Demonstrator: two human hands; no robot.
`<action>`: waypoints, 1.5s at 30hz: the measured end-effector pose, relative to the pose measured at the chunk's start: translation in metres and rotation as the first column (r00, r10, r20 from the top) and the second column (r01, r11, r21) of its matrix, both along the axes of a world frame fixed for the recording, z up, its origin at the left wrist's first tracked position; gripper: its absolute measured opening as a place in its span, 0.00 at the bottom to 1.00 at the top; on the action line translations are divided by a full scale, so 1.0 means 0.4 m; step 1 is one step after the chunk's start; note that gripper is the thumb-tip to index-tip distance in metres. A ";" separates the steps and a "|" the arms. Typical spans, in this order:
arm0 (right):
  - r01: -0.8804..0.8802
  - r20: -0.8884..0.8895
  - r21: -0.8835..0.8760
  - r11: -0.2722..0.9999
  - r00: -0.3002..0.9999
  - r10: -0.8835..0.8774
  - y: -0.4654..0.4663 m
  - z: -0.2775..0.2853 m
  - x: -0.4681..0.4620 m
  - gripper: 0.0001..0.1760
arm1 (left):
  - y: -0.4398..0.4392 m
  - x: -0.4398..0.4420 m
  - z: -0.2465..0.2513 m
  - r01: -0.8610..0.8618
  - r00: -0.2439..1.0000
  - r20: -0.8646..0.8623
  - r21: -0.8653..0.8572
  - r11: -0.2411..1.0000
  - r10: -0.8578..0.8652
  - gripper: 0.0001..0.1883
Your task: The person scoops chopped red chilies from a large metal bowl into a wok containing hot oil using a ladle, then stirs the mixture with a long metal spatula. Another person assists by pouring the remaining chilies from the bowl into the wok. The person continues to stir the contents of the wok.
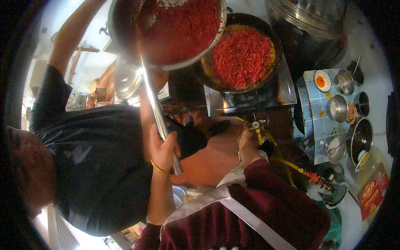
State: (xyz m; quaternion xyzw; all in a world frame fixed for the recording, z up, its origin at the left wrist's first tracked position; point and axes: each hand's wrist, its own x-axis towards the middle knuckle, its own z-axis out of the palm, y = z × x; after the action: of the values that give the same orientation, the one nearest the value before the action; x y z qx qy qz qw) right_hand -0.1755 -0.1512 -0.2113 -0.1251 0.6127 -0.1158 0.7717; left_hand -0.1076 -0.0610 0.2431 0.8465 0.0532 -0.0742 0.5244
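My left hand (163, 147), with a gold bangle at the wrist, is closed around a long shiny metal handle (156, 115). The handle's upper end overlaps a large tilted pot (193, 64) of red chopped or ground food; whether it enters the pot cannot be told. Beside and partly under the pot's rim, a dark wok (275, 40) on the stove holds a red, coarse mass (242, 57) with orange oil round its edge. My right hand (248, 139) is at a metal gas valve (256, 125) with yellow hoses, its fingers around the valve, partly blurred.
A person in black (100, 168) stands close at left, arms reaching towards the pot. A large metal pot (312, 18) stands beyond the wok. At right, a blue tiled surface (320, 125) bears several bowls, with a black pan (359, 140) beside it. A yellow hose (289, 164) runs below.
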 end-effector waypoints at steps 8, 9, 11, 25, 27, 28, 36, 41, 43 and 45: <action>0.100 -0.024 -0.081 0.992 0.994 -0.102 0.032 -0.059 0.052 0.11 | 0.011 -0.016 -0.025 0.082 0.997 -0.007 -0.008 0.997 -0.082 0.13; 0.106 -0.021 -0.086 0.991 0.994 -0.109 0.033 -0.062 0.057 0.12 | 0.012 -0.019 -0.030 0.093 0.996 0.003 -0.026 0.995 -0.093 0.13; 0.109 -0.016 -0.092 0.990 0.994 -0.111 0.034 -0.064 0.066 0.12 | 0.014 -0.022 -0.038 0.109 0.994 0.011 -0.042 0.993 -0.109 0.13; 0.153 0.179 -0.095 0.984 0.975 -0.134 0.038 -0.188 0.038 0.13 | 0.021 -0.028 -0.040 0.143 0.989 0.041 -0.018 0.989 -0.143 0.13; 0.141 0.188 -0.090 0.986 0.975 -0.122 0.040 -0.230 0.038 0.12 | 0.021 -0.027 -0.040 0.144 0.989 0.042 -0.032 0.989 -0.142 0.13; 0.123 0.184 -0.096 0.988 0.978 -0.103 0.042 -0.248 0.037 0.11 | 0.021 -0.028 -0.041 0.144 0.989 0.042 -0.039 0.989 -0.142 0.13; 0.135 0.209 -0.076 0.988 0.971 -0.116 0.055 -0.362 0.037 0.16 | 0.014 -0.025 -0.043 0.144 0.989 0.036 -0.041 0.989 -0.142 0.13; -0.184 0.061 -0.263 0.947 0.977 0.206 0.046 -0.359 0.026 0.30 | 0.005 -0.017 -0.044 0.094 0.994 0.046 -0.003 0.996 -0.094 0.13; -0.361 -0.035 -0.334 0.870 0.928 0.372 0.037 -0.289 0.005 0.32 | 0.007 -0.010 -0.035 0.087 0.992 0.078 0.121 0.989 -0.097 0.13; -0.446 0.034 -0.278 0.851 0.880 0.473 0.025 -0.167 -0.030 0.30 | 0.010 0.011 -0.024 0.103 0.986 0.114 0.135 0.986 -0.119 0.23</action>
State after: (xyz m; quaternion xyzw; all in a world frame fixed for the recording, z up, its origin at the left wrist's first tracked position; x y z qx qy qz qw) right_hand -0.1876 -0.1414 -0.2779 -0.3626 0.5043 -0.0138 0.7836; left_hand -0.1034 -0.0571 0.2336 0.8831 -0.0216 -0.0480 0.4662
